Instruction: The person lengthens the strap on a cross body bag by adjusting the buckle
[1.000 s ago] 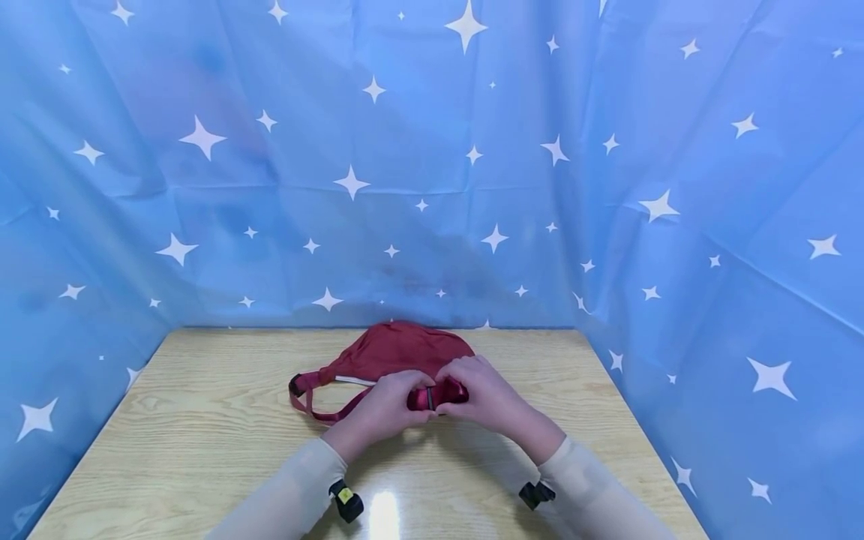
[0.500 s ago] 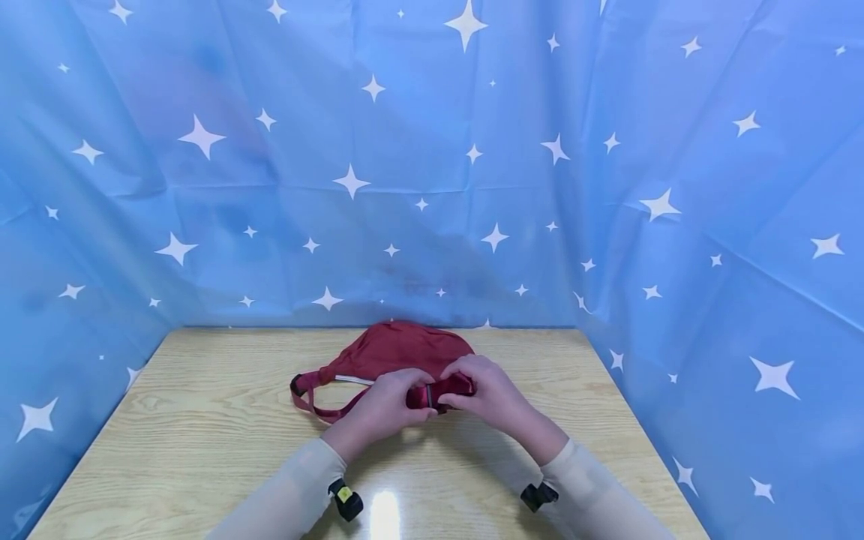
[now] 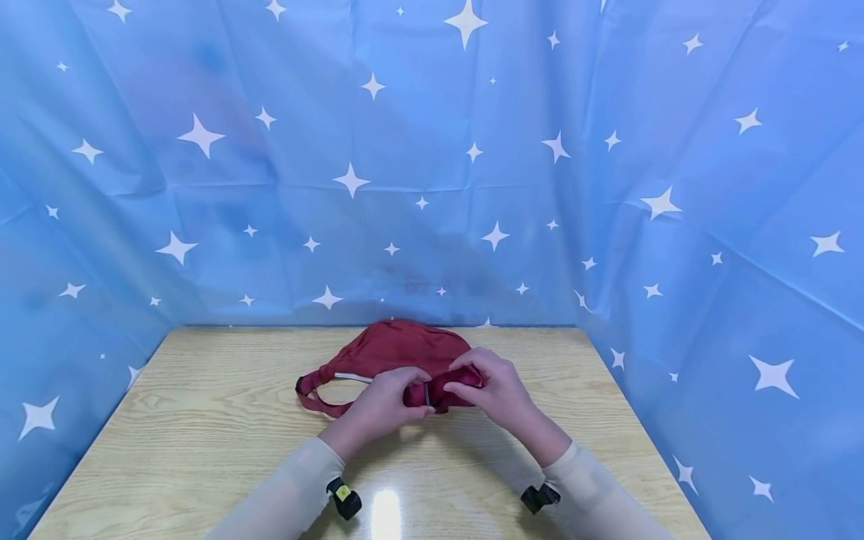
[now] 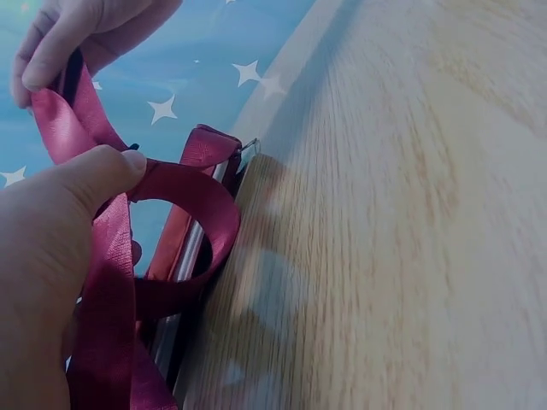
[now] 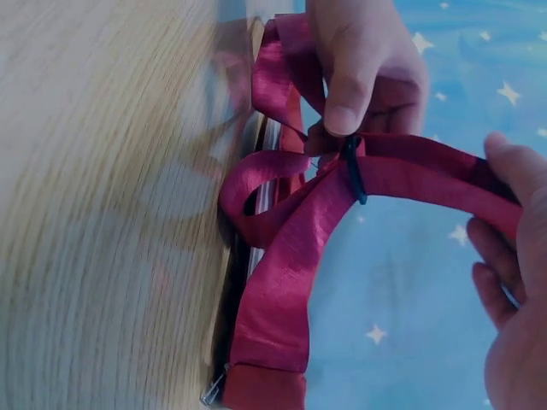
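A dark red waist bag (image 3: 405,346) lies near the back of the table, its strap (image 5: 282,290) looped in front of it. My left hand (image 3: 388,401) pinches the strap right beside a black slider (image 5: 353,171), thumb on top. To the right, my right hand (image 3: 496,386) holds a doubled length of the same strap between thumb and fingers. Between the two hands the band is raised and arches in the right wrist view. Another strap loop (image 4: 209,213) hangs below my left thumb in the left wrist view. The bag's silver zipper edge (image 3: 352,377) faces me.
The wooden table (image 3: 202,450) extends to both sides and toward me. A blue curtain (image 3: 270,187) with white stars stands behind it and along both sides. Black wrist cameras (image 3: 346,501) sit on both sleeves.
My right hand has shifted slightly right with its part of the strap, widening the gap between the hands. The strap loop at the left has been drawn a little to the right.
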Tool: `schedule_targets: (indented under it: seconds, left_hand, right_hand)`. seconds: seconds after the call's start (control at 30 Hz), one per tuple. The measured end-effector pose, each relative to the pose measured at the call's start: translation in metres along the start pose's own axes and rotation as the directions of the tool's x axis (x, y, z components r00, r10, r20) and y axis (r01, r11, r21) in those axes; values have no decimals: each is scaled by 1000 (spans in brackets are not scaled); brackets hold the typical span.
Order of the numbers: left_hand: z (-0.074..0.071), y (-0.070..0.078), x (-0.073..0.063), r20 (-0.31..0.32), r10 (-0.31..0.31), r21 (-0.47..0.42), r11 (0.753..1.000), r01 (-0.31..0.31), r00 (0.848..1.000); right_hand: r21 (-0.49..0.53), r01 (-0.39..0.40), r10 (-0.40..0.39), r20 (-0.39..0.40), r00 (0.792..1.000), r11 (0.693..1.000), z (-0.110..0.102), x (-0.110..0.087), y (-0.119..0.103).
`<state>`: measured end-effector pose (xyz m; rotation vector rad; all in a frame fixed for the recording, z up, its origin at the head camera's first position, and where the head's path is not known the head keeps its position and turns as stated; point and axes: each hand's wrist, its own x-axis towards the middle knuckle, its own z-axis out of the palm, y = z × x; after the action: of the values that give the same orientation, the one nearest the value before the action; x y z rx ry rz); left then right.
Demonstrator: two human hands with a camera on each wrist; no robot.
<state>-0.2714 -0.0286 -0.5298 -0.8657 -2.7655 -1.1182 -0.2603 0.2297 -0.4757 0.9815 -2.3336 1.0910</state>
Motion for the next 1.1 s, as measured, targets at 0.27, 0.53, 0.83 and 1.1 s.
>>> schedule_targets:
  seconds: [0.27,0.53,0.83,1.1]
  left_hand:
    - [-1,0,-1,6,-13,-10,1000,13,1000]
    - [-1,-2,-2,-3,-6,-20,1000,6,1000]
    - [0,-4,-2,-4,2,-53,999,-2,1000]
    - [1,-6,-1,-12,3,-69,998,-4,1000]
  right_hand:
    - [125,-31,25,49,999,992,-6,-4,0]
    - [256,-214,228,-23,973,943,-17,-14,26]
    - [9,-360,354,164,921,933,-15,-30,73]
    - [-159,-62,95,209,973,985,-1,-29,75]
